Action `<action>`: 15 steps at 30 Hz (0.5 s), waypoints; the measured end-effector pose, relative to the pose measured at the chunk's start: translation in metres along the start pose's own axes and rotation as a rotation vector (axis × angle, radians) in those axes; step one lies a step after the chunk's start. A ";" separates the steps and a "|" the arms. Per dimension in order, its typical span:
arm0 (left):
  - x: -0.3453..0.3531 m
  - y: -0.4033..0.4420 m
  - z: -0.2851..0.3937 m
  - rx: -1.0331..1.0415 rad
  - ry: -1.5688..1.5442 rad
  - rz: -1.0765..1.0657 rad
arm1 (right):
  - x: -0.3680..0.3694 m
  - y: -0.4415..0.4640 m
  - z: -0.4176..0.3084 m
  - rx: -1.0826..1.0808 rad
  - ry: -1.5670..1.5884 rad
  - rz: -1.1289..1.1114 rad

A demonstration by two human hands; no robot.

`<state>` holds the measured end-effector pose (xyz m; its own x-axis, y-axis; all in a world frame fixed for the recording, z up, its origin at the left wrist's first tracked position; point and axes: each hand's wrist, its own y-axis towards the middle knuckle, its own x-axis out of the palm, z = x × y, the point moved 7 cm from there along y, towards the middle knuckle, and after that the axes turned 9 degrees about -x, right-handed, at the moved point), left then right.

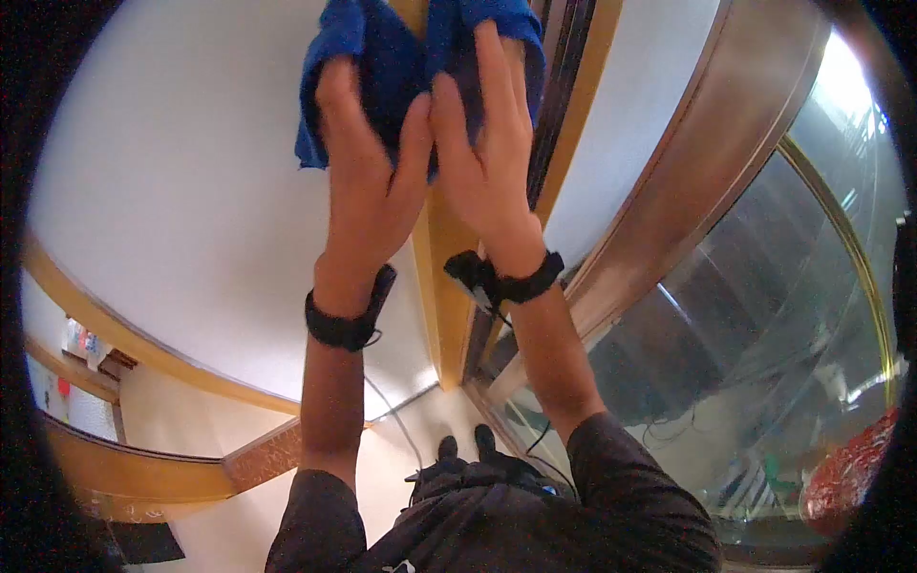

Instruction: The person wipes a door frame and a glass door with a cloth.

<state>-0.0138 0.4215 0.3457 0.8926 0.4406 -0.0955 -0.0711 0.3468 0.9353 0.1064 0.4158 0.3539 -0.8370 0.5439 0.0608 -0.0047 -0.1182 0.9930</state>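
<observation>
A blue cloth [387,72] is at the top of the view, over the upper part of a yellow wooden post [441,277]. My left hand [368,186] holds the left part of the cloth, its fingers partly tucked into the folds. My right hand [489,167] is on the right part, with one finger stretched up over the fabric. The two thumbs come close together in front of the cloth. Some fingertips are hidden by the folds. A black band is round each wrist.
A broad white panel [191,181] with a curved-looking yellow edge lies left of the post. To the right are a brown frame [659,191] and a glass pane [726,315]. A red object [850,473] shows at lower right. A thin cable [396,420] hangs near my feet.
</observation>
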 end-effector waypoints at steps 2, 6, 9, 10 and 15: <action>0.011 0.014 0.001 -0.010 -0.024 -0.034 | 0.013 0.010 0.018 0.034 0.066 0.006; 0.042 0.013 -0.047 -0.249 -0.044 -0.136 | 0.031 0.009 0.038 -0.018 -0.133 -0.123; 0.046 -0.011 -0.074 -0.227 -0.098 -0.162 | 0.034 0.003 0.022 -0.005 -0.153 -0.135; 0.047 -0.015 -0.078 -0.277 -0.169 -0.185 | 0.035 -0.001 0.023 0.034 -0.140 -0.184; 0.060 -0.077 -0.098 0.104 0.410 -0.047 | 0.038 -0.026 0.024 0.129 -0.101 -0.318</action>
<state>0.0013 0.5022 0.2348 0.6410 0.7267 -0.2471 0.0299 0.2981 0.9541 0.0877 0.4600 0.3326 -0.7464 0.6167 -0.2502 -0.1816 0.1729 0.9680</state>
